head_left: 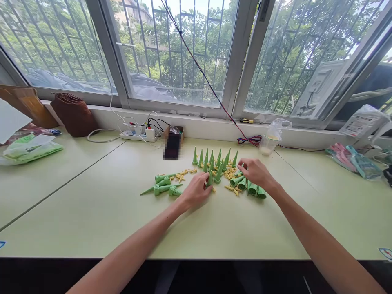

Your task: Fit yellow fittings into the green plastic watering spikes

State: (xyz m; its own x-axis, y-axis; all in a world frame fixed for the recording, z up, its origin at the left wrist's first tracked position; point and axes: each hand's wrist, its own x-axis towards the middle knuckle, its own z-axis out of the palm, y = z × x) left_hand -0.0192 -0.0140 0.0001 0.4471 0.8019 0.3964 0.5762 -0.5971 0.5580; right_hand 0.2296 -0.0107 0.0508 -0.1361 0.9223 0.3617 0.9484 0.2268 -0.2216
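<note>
My left hand [196, 191] is closed around the lower part of a green plastic spike [210, 178], which stands upright with its point up. More green spikes [227, 158] stand upright in a group just behind it. My right hand [256, 173] is pinched at the right side of this group, above small yellow plastic pieces [229, 173]; what its fingertips hold, if anything, is too small to make out. Several hollow green cones [252, 188] lie below my right hand, their wide ends toward me. To the left, green spikes with ribbed caps [162, 189] lie on their sides.
The pale green table [122, 220] runs along the window. At its back are a power strip [136, 134], a small box [174, 141], coiled cables [249, 141] and a plastic cup with a bag [269, 143]. Bags [32, 147] lie left, more packets [352, 159] right.
</note>
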